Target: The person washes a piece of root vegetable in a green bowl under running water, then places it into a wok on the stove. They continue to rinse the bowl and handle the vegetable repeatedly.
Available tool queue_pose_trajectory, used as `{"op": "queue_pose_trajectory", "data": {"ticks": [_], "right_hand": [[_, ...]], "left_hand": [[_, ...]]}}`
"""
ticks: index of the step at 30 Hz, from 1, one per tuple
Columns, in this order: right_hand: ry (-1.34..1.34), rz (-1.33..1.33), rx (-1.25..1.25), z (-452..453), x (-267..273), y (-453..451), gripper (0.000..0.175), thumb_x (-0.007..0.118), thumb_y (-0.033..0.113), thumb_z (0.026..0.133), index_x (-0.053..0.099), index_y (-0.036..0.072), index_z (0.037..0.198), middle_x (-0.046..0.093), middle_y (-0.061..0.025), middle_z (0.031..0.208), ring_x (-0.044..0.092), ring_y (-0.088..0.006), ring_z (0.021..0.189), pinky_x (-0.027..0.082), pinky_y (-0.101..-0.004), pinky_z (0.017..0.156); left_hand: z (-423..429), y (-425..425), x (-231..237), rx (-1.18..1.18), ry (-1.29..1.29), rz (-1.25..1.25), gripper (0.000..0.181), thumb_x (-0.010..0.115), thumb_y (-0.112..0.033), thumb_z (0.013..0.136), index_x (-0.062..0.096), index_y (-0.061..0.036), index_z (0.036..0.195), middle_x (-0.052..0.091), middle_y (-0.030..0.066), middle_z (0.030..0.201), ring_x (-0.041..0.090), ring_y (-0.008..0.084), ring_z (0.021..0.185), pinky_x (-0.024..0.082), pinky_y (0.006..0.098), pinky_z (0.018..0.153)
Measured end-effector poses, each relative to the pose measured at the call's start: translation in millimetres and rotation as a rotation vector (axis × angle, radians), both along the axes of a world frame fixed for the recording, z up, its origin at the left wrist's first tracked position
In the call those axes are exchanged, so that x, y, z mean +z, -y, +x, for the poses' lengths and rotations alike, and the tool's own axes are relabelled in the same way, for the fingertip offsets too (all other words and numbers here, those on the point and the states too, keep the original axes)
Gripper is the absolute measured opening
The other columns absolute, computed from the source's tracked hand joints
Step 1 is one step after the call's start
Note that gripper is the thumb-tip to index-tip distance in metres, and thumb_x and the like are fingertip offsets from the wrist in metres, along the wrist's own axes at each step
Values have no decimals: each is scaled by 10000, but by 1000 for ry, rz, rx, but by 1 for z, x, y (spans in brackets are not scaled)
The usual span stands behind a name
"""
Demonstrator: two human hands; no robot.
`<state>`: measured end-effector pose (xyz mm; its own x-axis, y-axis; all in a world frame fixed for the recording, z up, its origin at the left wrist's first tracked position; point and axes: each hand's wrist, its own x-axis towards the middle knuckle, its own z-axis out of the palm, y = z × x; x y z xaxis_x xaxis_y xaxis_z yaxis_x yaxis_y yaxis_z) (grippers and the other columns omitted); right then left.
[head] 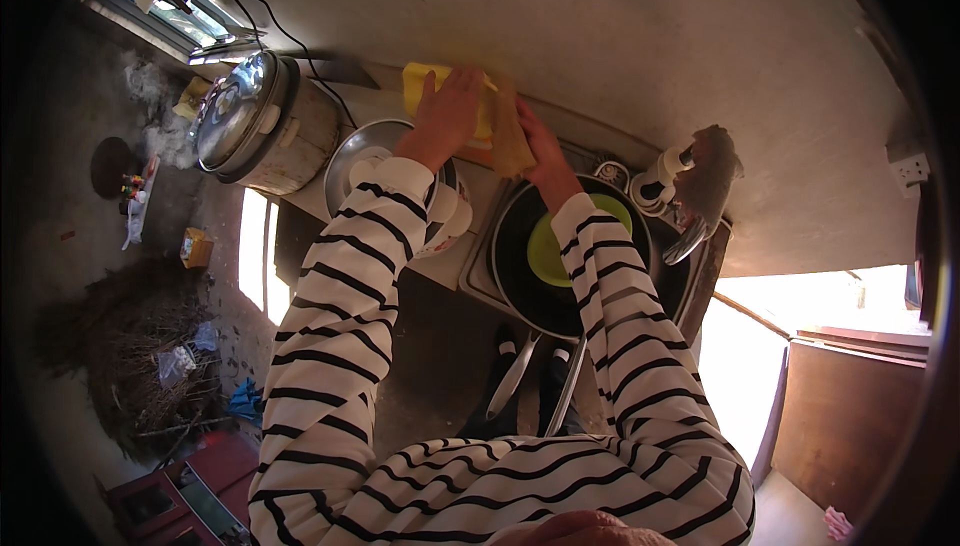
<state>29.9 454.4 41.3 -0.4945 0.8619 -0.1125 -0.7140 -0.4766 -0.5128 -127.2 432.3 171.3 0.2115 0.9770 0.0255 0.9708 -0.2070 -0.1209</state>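
Observation:
My left hand lies over a yellow cloth-like piece at the back of the counter, its thumb spread from the fingers. Beside it hangs a thin tan sheet, perhaps cloth or plastic. My right hand grips that sheet's right edge, with some fingers hidden behind it. Below my right wrist, a light green bowl or lid sits in a black wok on the stove. Under my left forearm are a metal basin and several white bowls, partly covered by the sleeve.
On the left stands a large metal cooker with a glass lid, near a black cord. At the stove's right are white containers and a grey bag. Two pan handles project towards me. Brushwood lies on the floor.

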Motion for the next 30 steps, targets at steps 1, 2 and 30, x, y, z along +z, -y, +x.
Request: {"op": "queue_pose_trajectory", "data": {"ticks": [1, 2, 30], "right_hand": [[-8, -12, -1, 1, -1, 0, 541, 482, 117, 1011, 372, 132, 1541, 527, -63, 1449, 578, -199, 1242, 514, -359, 1004], [-38, -17, 7, 0, -2, 0, 542, 488, 130, 1013, 370, 136, 1542, 526, -64, 1451, 579, -200, 1242, 515, -359, 1002], [894, 183, 276, 214, 2, 102, 412, 565, 119, 993, 562, 31, 1396, 648, -71, 1260, 631, -139, 1075, 509, -277, 924]], "left_hand": [[3, 0, 1, 10, 2, -14, 711, 620, -60, 873, 335, -72, 1524, 393, 86, 1566, 328, 250, 1477, 245, 563, 1191], [4, 0, 3, 11, 6, -12, 683, 593, -49, 884, 342, -68, 1519, 397, 91, 1563, 326, 251, 1478, 247, 564, 1190], [180, 224, -236, 1315, 2395, -844, 274, 549, -87, 980, 538, 68, 1205, 650, 220, 1085, 707, 363, 874, 600, 202, 498]]}}
